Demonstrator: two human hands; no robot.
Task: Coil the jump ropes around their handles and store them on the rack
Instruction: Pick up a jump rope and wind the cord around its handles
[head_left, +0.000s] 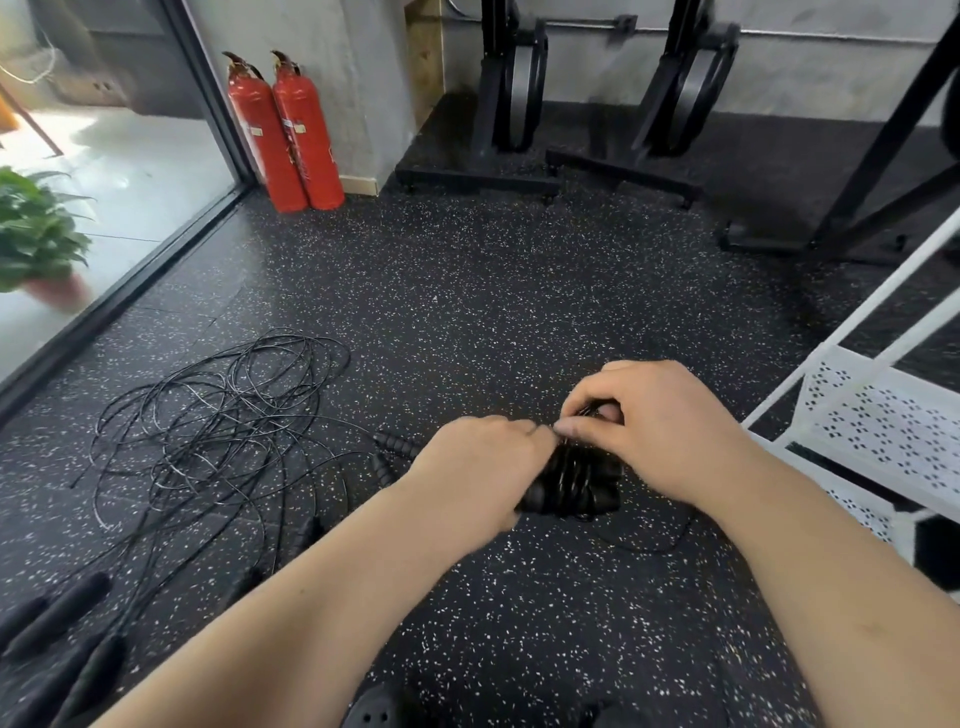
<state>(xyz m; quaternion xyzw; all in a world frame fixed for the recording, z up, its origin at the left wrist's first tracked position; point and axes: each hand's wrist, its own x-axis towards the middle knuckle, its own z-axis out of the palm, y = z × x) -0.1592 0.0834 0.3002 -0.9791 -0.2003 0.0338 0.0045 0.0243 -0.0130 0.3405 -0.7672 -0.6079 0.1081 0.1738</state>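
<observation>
Loose ropes (218, 415) left of handles (571, 483) (rack (883, 415) right).

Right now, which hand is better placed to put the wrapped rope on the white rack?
Probably the right hand: it pinches the wrapped rope on the side nearest the white rack, which stands at the right. The left hand grips the far end and would have to cross over.

- I see daylight flooding through the glass wall (130, 171) on the left, blown out outside.
- Floor (467, 322) evenly lit, shadows soft.
- Edges bend; left hand (478, 467) and right hand (654, 415) slightly blurred.
</observation>
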